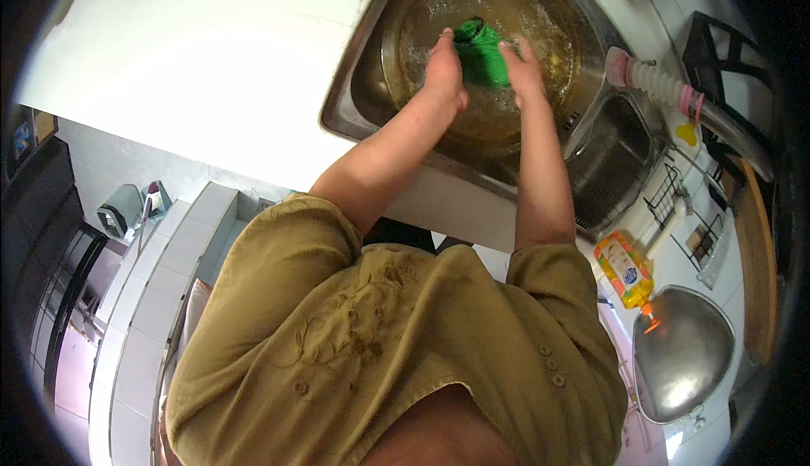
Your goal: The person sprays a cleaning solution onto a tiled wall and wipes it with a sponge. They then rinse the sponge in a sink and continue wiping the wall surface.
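Observation:
A wet green cloth (484, 55), dark at its upper corner, hangs between my two hands over a round water-filled basin (387, 61). My left hand (445, 69) is against the cloth's left edge, with most of its fingers hidden from view. On the other side, my right hand (525, 70) has its thumb on the cloth's right edge. The basin sits inside a stainless steel sink (364, 80). Its water looks cloudy and brownish, with bubbles on the surface.
A pink-ended flexible tap hose (655, 80) reaches over the sink's right rim, beside a smaller sink bowl (610, 156). A pump bottle of yellow dish soap (624, 270), a wire rack (667, 191), a brush (671, 222) and a metal lid (686, 355) lie to the right. A white countertop (209, 67) spans the left.

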Demonstrator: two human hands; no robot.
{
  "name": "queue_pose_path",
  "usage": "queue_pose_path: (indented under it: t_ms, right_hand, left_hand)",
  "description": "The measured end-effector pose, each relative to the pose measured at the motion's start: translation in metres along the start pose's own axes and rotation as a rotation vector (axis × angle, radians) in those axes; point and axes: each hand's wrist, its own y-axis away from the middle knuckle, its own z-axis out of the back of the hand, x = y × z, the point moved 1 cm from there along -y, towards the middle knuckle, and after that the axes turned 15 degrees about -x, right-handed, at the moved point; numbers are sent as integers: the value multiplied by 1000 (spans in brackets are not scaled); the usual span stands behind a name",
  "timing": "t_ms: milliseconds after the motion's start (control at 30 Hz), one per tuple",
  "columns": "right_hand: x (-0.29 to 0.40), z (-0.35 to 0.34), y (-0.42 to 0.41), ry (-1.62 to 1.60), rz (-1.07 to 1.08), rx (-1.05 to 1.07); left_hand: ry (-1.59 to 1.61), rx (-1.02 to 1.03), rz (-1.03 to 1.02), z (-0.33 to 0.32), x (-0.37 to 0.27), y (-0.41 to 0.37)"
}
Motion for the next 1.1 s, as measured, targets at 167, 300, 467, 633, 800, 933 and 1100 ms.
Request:
queue_pose_path:
  t_ms: [167,300,467,633,800,933,1100]
  right_hand:
    - [79,67,60,-536,-247,473]
    - [110,69,91,-587,49,476]
    - [72,-11,46,-180,175,164]
    - [29,-31,-10,163,233,24]
    - [41,8,-6,363,103,138]
    - [29,16,22,-71,-44,409]
    - [114,75,80,-354,95,451]
  left_hand:
    - [20,137,139,-9,-8,15]
    - [-45,148,59,-3,-11,16]
    - [-13,-59,16,-2,5,7]
    - [-149,-65,-8,-1,6,-11]
    - [80,114,28,-4,-7,-2]
    - [24,130,137,-7,-8,17]
    - [75,166,99,-8,-12,18]
